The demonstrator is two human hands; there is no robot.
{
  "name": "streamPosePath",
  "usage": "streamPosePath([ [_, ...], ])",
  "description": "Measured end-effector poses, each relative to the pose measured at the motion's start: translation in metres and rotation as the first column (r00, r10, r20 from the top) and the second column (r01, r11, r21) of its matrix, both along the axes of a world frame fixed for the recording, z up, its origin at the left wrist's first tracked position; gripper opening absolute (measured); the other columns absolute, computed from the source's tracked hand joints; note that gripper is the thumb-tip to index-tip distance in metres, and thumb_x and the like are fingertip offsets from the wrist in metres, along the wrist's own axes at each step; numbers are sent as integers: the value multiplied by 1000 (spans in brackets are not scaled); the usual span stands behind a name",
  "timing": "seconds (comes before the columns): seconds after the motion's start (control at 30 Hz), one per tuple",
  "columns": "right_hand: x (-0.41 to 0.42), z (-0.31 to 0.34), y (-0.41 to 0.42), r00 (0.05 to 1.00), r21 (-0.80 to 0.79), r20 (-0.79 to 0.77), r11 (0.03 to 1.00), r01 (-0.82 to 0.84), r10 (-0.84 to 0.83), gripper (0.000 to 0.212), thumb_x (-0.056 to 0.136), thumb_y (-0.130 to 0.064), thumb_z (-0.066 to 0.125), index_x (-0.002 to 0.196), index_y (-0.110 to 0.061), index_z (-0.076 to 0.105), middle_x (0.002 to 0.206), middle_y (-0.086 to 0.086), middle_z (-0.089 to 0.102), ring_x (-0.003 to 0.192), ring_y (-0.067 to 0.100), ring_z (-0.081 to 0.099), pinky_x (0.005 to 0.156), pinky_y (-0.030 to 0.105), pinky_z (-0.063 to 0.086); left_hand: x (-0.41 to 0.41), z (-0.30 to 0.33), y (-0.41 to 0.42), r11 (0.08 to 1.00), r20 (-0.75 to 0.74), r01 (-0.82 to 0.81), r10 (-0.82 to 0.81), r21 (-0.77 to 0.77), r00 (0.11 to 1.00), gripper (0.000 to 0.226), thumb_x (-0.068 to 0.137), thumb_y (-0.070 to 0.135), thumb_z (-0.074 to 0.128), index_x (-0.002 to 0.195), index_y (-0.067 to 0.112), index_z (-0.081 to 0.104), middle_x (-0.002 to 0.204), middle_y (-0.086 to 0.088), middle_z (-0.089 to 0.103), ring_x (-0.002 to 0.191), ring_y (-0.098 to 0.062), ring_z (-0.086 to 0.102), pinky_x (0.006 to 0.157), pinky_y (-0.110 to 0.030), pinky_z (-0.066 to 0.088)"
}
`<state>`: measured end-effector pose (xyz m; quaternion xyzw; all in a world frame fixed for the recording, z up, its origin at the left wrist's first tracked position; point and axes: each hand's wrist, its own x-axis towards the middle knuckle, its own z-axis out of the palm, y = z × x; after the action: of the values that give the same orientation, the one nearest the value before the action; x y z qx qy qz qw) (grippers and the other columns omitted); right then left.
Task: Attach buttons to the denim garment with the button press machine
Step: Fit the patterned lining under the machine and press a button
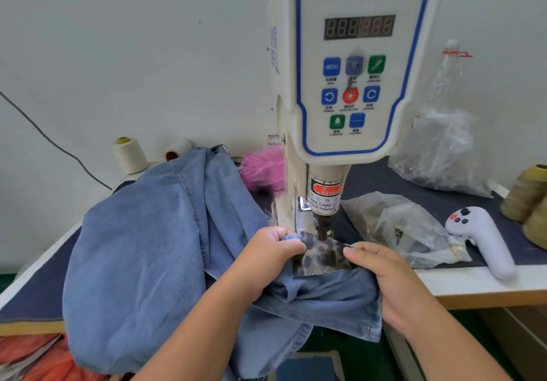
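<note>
The left hand [270,255] pinches the edge of a leopard-print patch [321,258] with curled fingers, and the right hand [381,274] pinches its other edge, holding it flat under the punch [322,226] of the button machine [349,64]. A red light dot [323,247] falls on the patch, which lies on the denim garment [154,256] heaped over the left of the table [461,200] and hanging off its front edge.

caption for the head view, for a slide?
Both hands hold patterned lining of blue denim garment under cream servo button machine's punch.
</note>
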<state>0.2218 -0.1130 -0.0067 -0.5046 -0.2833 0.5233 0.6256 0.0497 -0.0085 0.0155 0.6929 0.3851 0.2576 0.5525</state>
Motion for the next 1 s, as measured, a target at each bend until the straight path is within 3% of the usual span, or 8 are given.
streamPosePath([
  [0.2,4,-10,-1,998,66,-3,996,-61,61,19,62,-22,80,72,-10,70,73,17,63,64,25,63,61,33,55,-3,-3,-1,997,54,68,-65,-48,996,17,71,17,63,60,24,53,63,1,49,62,-14,45,61,-24,38],
  [0.33,-2,-11,-13,996,82,53,994,-76,72,24,61,-20,80,79,-7,71,79,22,64,71,29,63,66,36,55,-9,0,-2,987,98,161,-158,-28,983,11,72,11,64,70,22,63,74,-6,61,73,-21,57,73,-35,48],
  [0.43,-9,-6,-25,975,100,217,992,-71,47,20,66,-20,79,84,-12,75,82,17,71,75,27,68,68,34,56,-14,3,-3,979,76,202,-205,40,976,10,73,11,65,74,20,63,74,-3,61,73,-18,61,75,-33,52],
  [0.53,-16,2,-32,871,136,492,987,-83,5,7,78,-20,77,85,-19,76,80,12,70,79,31,66,74,41,55,-22,6,-2,964,-11,247,-247,98,969,8,74,18,67,81,17,64,76,-3,61,74,-16,58,78,-34,50],
  [0.63,-21,6,-33,802,141,597,986,-91,-12,12,77,-25,68,86,-22,75,80,7,68,82,30,64,78,45,54,-28,12,-1,944,-7,324,-324,68,946,21,77,36,71,85,17,68,81,-3,64,79,-16,61,80,-33,51],
  [0.73,-21,5,-31,805,120,594,990,-69,-15,13,88,-13,69,88,-25,75,83,5,72,84,25,68,80,44,55,-29,16,0,942,-61,312,-306,122,950,34,78,48,69,84,15,68,77,-2,61,75,-15,57,76,-30,46],
  [0.8,-18,3,-31,830,100,557,994,-41,-22,18,89,-13,67,89,-28,76,84,5,73,86,25,70,80,42,56,-27,16,0,951,-56,267,-261,153,964,25,80,45,70,83,20,70,79,1,66,77,-13,62,78,-32,50],
  [1.0,-4,-5,-21,971,51,232,997,53,-63,19,93,-11,59,85,-13,75,88,22,72,81,32,68,76,41,54,-6,13,0,981,-58,153,-147,123,987,19,83,32,68,70,19,65,69,2,58,67,-12,53,70,-31,43],
])
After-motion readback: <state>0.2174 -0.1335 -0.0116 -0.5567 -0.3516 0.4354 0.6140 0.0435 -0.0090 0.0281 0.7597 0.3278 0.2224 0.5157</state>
